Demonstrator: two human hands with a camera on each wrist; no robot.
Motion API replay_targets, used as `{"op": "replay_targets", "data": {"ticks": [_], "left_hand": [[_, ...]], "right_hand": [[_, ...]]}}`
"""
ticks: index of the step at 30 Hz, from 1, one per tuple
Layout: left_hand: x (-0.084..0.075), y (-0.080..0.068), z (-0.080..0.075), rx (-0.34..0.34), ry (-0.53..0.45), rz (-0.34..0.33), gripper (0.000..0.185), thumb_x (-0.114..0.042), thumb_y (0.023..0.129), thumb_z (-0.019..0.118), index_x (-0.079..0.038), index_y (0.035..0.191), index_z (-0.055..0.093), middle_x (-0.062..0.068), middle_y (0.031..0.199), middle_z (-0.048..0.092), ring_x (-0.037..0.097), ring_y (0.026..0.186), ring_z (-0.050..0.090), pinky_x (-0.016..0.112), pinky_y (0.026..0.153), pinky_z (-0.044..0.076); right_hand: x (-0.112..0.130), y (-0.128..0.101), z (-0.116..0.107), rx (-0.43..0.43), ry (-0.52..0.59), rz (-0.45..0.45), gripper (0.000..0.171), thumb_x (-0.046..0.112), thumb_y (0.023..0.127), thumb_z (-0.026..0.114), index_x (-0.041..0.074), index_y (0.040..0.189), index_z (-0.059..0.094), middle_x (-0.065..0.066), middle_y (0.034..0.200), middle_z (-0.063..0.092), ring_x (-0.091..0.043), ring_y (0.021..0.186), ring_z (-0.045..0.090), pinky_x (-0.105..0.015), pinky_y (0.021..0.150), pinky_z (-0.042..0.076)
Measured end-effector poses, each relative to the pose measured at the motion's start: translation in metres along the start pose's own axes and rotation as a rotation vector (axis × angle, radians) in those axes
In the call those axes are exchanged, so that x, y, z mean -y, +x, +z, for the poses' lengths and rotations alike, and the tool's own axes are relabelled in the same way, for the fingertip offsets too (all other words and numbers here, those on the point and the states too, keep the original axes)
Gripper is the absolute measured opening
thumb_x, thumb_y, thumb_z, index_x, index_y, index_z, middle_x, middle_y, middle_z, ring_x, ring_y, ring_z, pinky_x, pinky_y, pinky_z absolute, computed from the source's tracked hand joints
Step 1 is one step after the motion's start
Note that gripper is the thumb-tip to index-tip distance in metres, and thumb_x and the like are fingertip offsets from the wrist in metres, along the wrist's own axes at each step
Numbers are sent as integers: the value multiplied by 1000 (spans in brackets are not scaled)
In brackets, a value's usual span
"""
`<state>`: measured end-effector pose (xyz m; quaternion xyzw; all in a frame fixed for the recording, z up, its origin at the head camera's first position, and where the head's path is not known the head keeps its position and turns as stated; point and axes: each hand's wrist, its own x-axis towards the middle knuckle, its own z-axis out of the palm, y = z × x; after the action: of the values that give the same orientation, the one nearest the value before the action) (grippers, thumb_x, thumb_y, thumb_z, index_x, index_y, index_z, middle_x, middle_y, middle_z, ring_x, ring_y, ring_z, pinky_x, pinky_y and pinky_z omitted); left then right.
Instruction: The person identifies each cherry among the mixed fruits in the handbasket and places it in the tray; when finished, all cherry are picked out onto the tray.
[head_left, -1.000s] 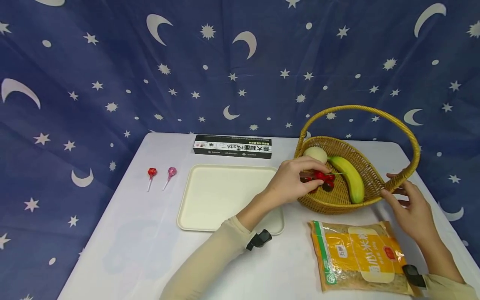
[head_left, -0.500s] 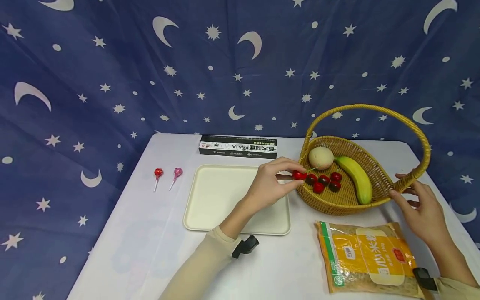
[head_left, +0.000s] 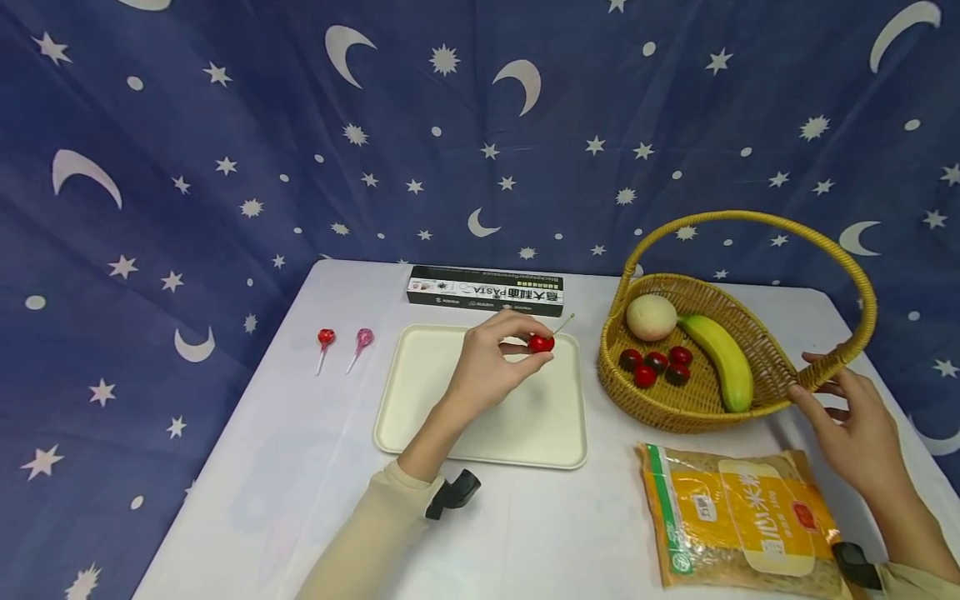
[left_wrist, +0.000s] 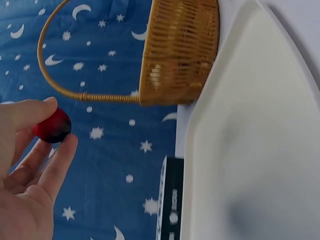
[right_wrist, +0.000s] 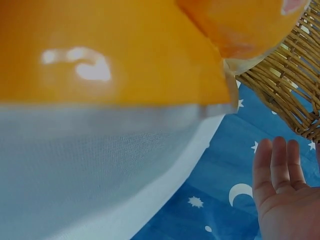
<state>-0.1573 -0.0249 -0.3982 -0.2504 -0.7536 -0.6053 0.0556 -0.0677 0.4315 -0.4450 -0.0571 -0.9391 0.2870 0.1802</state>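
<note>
My left hand (head_left: 491, 362) pinches a red cherry (head_left: 542, 343) between thumb and fingertips, its thin green stem pointing up to the right. It hangs over the cream tray (head_left: 480, 433). In the left wrist view the cherry (left_wrist: 53, 126) shows a dark underside. My right hand (head_left: 855, 425) holds the right end of the wicker basket (head_left: 652, 408) at the foot of its handle, thumb in front and fingers behind. Its other fingers (right_wrist: 280, 167) extend straight beside the weave. Inside the basket lie several dark red cherries (head_left: 656, 362), a banana (head_left: 720, 358) and a round pale fruit (head_left: 651, 317).
Behind the tray is a black pasta box (head_left: 486, 290). A red lollipop (head_left: 326, 337) and a pink lollipop (head_left: 363, 337) lie on the left of the white table (head_left: 247, 500). An orange rice-noodle bag (head_left: 742, 521) lies in front of the basket, near my right forearm.
My left hand has lifted the cherry out of the basket and carried it left over the tray. My right hand stays at the basket's right end. The head view has shifted slightly.
</note>
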Motion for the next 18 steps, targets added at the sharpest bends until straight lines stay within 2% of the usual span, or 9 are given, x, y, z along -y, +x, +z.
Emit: {"op": "replay_targets", "data": {"ticks": [2,3,5,6,8,9,11,12,18], "left_hand": [[2,-3,-7,-25,2,-13,25,2,85,86,-4,108,79,11,109,74,25,99,75,26,86,66],[3,-5,-10,-37,6,-21,25,3,84,86,-4,107,79,11,109,74,24,99,75,27,86,66],[6,-7,-16,-64,10,-40,25,3,84,86,-4,107,79,11,109,74,24,100,75,27,87,66],[7,-9,-19,-75,12,-49,25,3,84,86,-4,107,79,11,110,74,24,101,75,27,87,66],[10,-11,-26,-99,26,-62,25,3,84,86,-4,107,80,11,110,74,24,101,75,28,87,66],[11,-12,-29,-110,33,-67,25,3,84,87,-4,107,80,11,110,74,24,101,75,29,87,66],[14,-15,-35,-129,51,-74,25,3,84,87,-4,107,79,11,110,73,25,100,76,31,88,66],[16,-16,-38,-137,67,-79,25,2,84,87,-4,107,79,11,109,73,25,100,75,32,87,66],[28,-27,-58,-211,168,-142,27,0,81,90,-6,107,81,12,107,73,24,96,74,28,83,66]], "right_hand": [[1,0,1,-6,-13,5,56,20,106,67,8,157,49,-30,137,51,9,112,45,6,72,29],[2,-1,1,-8,-21,8,56,20,106,67,8,157,48,-31,138,50,-2,115,50,6,72,28],[3,0,2,-14,-32,12,55,20,106,66,8,157,48,-32,138,50,-19,120,54,6,72,28],[4,0,1,-15,-36,14,55,20,107,66,8,158,48,-32,138,50,-20,120,54,6,71,28],[4,1,1,-16,-35,17,55,21,107,66,9,158,48,-33,137,51,5,116,47,6,70,28],[4,1,1,-16,-35,18,55,21,107,65,8,158,48,-33,137,51,10,114,44,6,70,28],[4,1,0,-16,-33,21,55,22,107,65,8,158,48,-33,136,51,24,108,30,5,69,28],[4,1,1,-14,-32,24,55,22,107,65,8,158,48,-33,135,52,28,102,20,5,68,27],[5,0,3,3,-38,33,56,23,107,65,8,158,47,-32,137,52,27,102,21,4,66,27]]}}
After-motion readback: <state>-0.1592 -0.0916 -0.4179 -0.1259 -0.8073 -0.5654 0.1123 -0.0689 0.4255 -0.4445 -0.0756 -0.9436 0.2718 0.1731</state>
